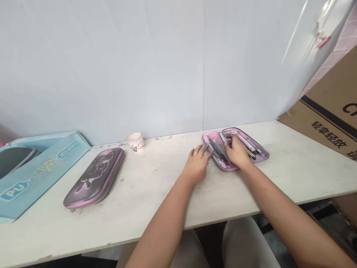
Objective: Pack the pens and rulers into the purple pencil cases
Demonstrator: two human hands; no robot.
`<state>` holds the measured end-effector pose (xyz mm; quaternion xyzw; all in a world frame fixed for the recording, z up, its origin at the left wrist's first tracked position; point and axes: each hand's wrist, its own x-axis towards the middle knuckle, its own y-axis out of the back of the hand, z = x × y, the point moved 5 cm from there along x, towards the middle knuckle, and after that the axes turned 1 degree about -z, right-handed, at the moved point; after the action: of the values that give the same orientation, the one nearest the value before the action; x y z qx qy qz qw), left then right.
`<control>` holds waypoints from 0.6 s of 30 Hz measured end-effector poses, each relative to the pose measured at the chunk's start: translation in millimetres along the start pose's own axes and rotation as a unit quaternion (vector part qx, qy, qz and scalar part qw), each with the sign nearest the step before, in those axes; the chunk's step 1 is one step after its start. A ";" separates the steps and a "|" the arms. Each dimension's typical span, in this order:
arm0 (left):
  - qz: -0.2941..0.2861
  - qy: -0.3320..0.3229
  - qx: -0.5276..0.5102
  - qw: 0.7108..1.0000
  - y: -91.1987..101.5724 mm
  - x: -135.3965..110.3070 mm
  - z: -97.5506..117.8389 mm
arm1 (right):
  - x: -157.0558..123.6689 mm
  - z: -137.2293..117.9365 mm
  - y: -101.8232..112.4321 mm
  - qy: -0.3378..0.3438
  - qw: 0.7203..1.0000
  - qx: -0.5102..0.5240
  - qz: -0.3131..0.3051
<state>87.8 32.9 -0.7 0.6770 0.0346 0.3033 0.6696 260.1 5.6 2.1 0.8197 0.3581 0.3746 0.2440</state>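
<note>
An unzipped pencil case (262,158) with a pink lining lies spread flat toward the right of the table. Dark pens (219,150) sit in its left half, while the right half holds several more pens and pencils (248,145). My left hand (196,163) rests at the case's left edge, fingers spread and palm down. Over the middle of the case, my right hand (238,152) has its fingers bent and drawn together inside it; what they grip is hidden. A second, closed pencil case (96,176), shiny dark grey with a pink zip edge, lies on the left.
A white patterned paper cup (135,142) stands by the wall. At far left is a light blue box (41,178) with a dark object inside. A large brown carton (329,111) leans at the right. The table's front edge (212,222) runs just before my knees.
</note>
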 end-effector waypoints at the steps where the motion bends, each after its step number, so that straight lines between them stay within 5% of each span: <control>1: -0.011 -0.003 -0.002 1.000 -4.0 1.7 1.3 | -1.9 2.1 -2.4 0.003 1.000 -0.019 -0.017; 7: -0.026 -0.001 -0.015 1.000 -3.7 7.3 4.5 | -3.3 -0.7 7.2 0.051 0.996 -0.067 0.034; 11: -0.034 -0.060 -0.034 0.997 8.5 3.4 17.9 | 9.6 23.6 28.1 0.043 0.995 -0.068 0.054; 18: -0.036 -0.077 -0.055 0.995 17.9 7.9 38.6 | 40.0 73.0 25.4 0.003 0.997 -0.064 -0.051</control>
<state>105.4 0.5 22.0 0.6586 -0.0097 0.2280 0.7170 346.4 10.9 -7.2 0.7820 0.3751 0.3861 0.3142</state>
